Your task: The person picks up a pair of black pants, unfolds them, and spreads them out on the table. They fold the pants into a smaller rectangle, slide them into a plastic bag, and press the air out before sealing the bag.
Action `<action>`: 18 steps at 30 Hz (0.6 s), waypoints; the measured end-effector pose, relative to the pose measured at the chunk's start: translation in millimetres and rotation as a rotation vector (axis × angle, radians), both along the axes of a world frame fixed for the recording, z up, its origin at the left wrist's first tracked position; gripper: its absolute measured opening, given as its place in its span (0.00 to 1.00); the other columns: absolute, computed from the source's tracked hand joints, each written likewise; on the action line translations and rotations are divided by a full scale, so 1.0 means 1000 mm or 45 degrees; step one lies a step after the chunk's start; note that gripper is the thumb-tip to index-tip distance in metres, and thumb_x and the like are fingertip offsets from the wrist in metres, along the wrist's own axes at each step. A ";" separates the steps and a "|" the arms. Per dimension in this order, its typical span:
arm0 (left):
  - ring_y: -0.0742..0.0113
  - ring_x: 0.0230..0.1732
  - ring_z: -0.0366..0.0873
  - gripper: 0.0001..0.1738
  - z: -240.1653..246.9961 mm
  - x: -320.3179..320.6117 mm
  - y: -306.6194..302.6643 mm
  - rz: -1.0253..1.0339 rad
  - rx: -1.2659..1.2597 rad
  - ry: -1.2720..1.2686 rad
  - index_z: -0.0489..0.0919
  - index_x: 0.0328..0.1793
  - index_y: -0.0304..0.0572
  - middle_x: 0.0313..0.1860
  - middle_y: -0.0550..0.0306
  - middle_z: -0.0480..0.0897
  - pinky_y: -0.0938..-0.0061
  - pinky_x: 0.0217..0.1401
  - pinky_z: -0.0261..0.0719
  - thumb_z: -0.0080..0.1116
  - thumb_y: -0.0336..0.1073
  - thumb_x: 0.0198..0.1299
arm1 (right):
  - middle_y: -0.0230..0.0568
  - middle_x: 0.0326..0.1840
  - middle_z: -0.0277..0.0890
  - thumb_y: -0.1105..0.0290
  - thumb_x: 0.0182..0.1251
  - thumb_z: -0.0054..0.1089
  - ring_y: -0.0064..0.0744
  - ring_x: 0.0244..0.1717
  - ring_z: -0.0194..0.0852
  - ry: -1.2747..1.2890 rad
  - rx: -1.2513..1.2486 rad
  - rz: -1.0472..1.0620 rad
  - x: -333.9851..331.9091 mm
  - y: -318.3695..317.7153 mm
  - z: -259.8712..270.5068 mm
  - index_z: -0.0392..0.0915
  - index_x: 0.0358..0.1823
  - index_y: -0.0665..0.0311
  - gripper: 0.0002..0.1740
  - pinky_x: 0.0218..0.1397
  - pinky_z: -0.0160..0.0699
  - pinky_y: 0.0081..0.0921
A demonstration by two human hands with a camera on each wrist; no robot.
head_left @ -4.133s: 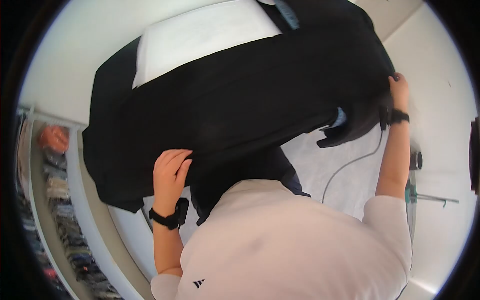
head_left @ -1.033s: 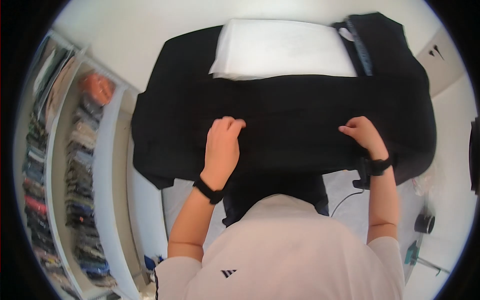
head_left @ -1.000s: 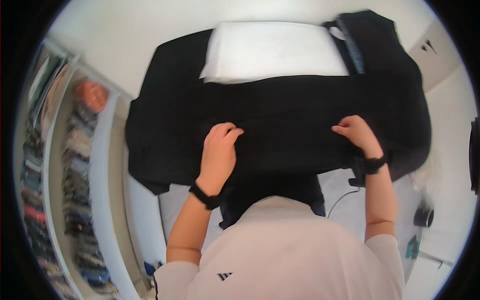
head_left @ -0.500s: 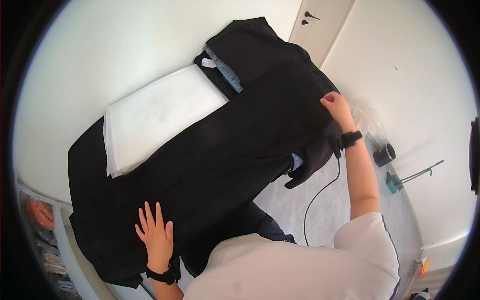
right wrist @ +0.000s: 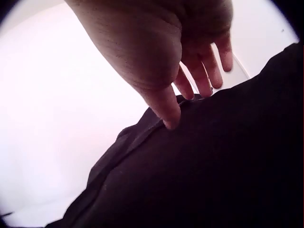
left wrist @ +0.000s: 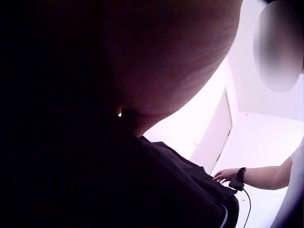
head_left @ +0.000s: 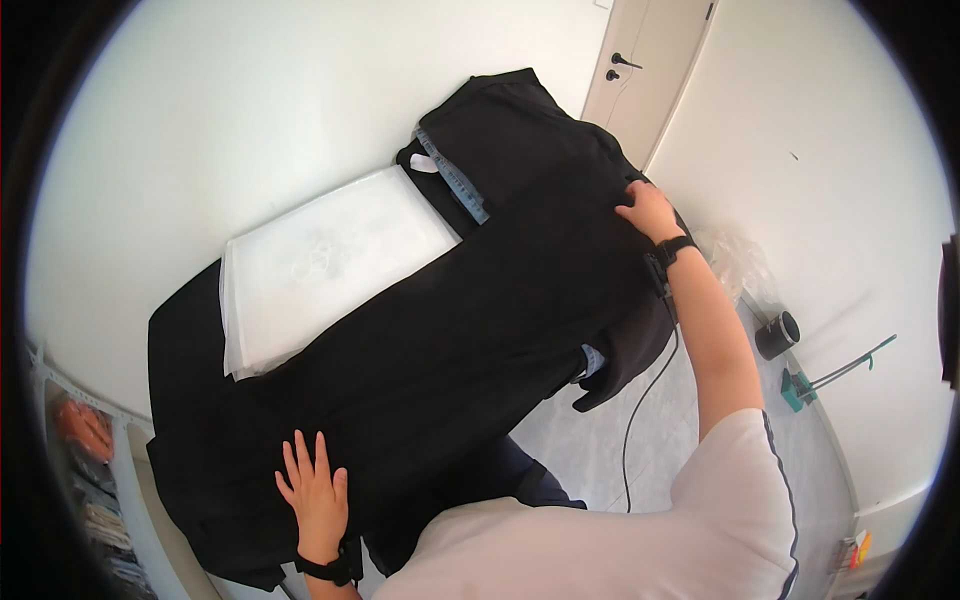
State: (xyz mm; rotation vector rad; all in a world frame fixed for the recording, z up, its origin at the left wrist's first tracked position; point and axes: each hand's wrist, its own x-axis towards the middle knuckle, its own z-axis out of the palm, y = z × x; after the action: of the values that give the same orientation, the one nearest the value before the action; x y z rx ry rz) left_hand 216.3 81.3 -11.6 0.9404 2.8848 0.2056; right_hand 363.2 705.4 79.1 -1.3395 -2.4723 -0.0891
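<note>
A large black garment (head_left: 470,300) lies spread across a table, folded over so that a white sheet (head_left: 325,255) shows at its far side. My left hand (head_left: 315,490) lies flat on the near left part of the cloth, fingers straight and spread. My right hand (head_left: 645,208) rests on the far right part near the collar, fingers extended onto the fabric. In the right wrist view the right hand (right wrist: 190,80) has straight fingers touching the black cloth (right wrist: 213,166). The left wrist view is mostly dark palm (left wrist: 142,61) over black cloth (left wrist: 156,190).
A black cable (head_left: 640,400) runs from the right wristband down over the grey table top (head_left: 600,440). A black cup (head_left: 777,335) and a teal tool (head_left: 800,385) stand at the right edge. A door (head_left: 640,70) is beyond the table. Shelves with clothes (head_left: 85,450) are at lower left.
Both hands let go of the fold and spread apart. The left hand went flat on the near left cloth; the right hand slid from the cloth's edge to near the collar.
</note>
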 end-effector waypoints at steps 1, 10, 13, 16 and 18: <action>0.45 0.79 0.41 0.32 -0.001 0.000 0.000 0.002 0.003 0.005 0.58 0.76 0.48 0.79 0.47 0.49 0.37 0.73 0.39 0.48 0.42 0.66 | 0.53 0.54 0.75 0.52 0.48 0.73 0.50 0.60 0.71 0.042 -0.156 0.182 -0.005 0.012 -0.006 0.72 0.57 0.64 0.37 0.61 0.72 0.39; 0.45 0.79 0.42 0.31 0.001 0.002 0.001 0.036 0.031 0.019 0.60 0.75 0.48 0.78 0.47 0.49 0.37 0.73 0.40 0.49 0.41 0.66 | 0.58 0.51 0.78 0.62 0.50 0.72 0.48 0.53 0.77 0.347 -0.471 0.353 -0.031 0.021 0.012 0.75 0.53 0.77 0.32 0.58 0.73 0.33; 0.45 0.79 0.42 0.31 0.002 0.002 0.002 0.039 0.023 -0.004 0.60 0.75 0.49 0.78 0.47 0.49 0.37 0.73 0.39 0.48 0.41 0.66 | 0.59 0.54 0.77 0.58 0.54 0.70 0.48 0.56 0.76 0.337 -0.689 0.246 -0.020 0.025 0.020 0.73 0.56 0.77 0.34 0.60 0.71 0.33; 0.45 0.79 0.41 0.31 0.001 0.002 0.002 0.028 0.013 -0.002 0.59 0.75 0.49 0.78 0.47 0.49 0.37 0.73 0.39 0.47 0.42 0.66 | 0.58 0.60 0.72 0.54 0.61 0.62 0.49 0.62 0.70 0.271 -0.501 0.208 -0.009 0.029 -0.001 0.70 0.61 0.74 0.34 0.65 0.67 0.34; 0.46 0.79 0.41 0.31 -0.001 0.001 0.001 0.028 0.018 0.009 0.59 0.75 0.49 0.78 0.47 0.49 0.37 0.73 0.39 0.46 0.42 0.67 | 0.56 0.62 0.71 0.54 0.66 0.56 0.50 0.65 0.66 0.262 -0.407 0.242 -0.007 0.023 -0.005 0.70 0.61 0.71 0.30 0.67 0.65 0.35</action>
State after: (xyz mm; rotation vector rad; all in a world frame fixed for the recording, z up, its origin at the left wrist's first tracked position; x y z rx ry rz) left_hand 217.1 82.6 -12.8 0.9141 2.9048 0.2253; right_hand 356.3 728.9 74.0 -1.1501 -2.4911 0.4822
